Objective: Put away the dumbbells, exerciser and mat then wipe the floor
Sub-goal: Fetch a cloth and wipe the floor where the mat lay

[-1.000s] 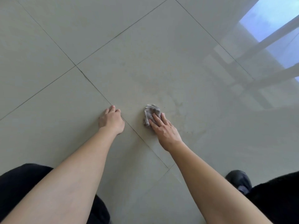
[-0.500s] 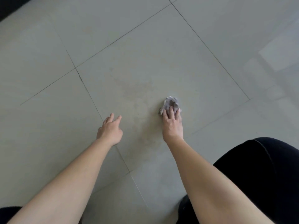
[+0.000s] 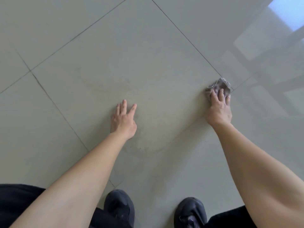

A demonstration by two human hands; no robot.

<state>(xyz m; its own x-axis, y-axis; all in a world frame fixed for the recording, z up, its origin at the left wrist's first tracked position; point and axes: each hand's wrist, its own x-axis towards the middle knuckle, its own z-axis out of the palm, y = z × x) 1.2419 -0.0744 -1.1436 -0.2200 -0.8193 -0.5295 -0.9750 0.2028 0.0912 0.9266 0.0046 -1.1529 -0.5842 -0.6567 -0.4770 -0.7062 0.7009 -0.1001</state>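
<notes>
A crumpled grey cloth (image 3: 219, 83) lies on the pale tiled floor (image 3: 131, 46) near a corner where grout lines meet. My right hand (image 3: 219, 109) presses down on it, fingers over its near half. My left hand (image 3: 124, 120) rests flat on the tile to the left, fingers spread, holding nothing. A faint curved smear (image 3: 148, 145) marks the tile between my arms. No dumbbells, exerciser or mat are in view.
My two dark shoes (image 3: 119, 207) (image 3: 190, 211) stand at the bottom edge, with black trouser legs (image 3: 16, 203) beside them. A bright window reflection (image 3: 287, 15) shines on the tiles at the upper right.
My right hand has slid the cloth to the right across the tile, away from my left hand. The left hand has spread flat on the floor. The view has tilted to show my shoes.
</notes>
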